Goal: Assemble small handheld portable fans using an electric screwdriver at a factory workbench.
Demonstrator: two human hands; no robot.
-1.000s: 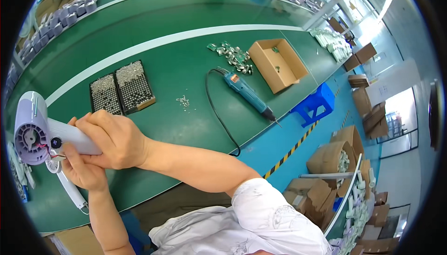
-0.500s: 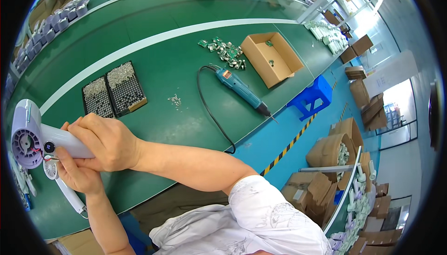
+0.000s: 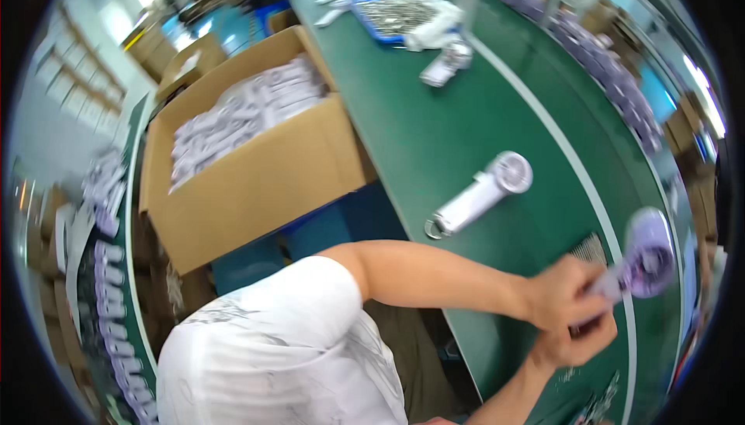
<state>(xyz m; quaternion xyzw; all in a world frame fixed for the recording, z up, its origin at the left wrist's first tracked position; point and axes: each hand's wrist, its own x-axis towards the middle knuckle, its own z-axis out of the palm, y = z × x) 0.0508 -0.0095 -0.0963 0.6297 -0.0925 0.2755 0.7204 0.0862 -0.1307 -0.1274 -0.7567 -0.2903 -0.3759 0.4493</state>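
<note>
The near edge of the green tabletop [image 3: 407,165] slants down past the person's white sleeve [image 3: 272,316], and the left forearm crosses it, leaving a stretch of green surface between that arm and a pale handheld fan [image 3: 475,202] lying on its side. Beyond the edge, just beside it, stands a large open cardboard box [image 3: 256,200] full of pale parts, which bounds the room on the left. Over the tabletop's right part is a lilac fan [image 3: 650,239], raised in front of a white strip [image 3: 582,177]; its handle is wrapped by the curled fingers of the left hand [image 3: 560,295], while the right hand [image 3: 578,341] is bent against the handle's lower end, too blurred to tell whether it pinches. A dark tray [image 3: 590,248] of small metal pieces lies near the left hand. Farther off are another fan [image 3: 448,64] and a blue tray [image 3: 374,31] of metal parts; rows of purple pieces [image 3: 609,76] line the far side
</note>
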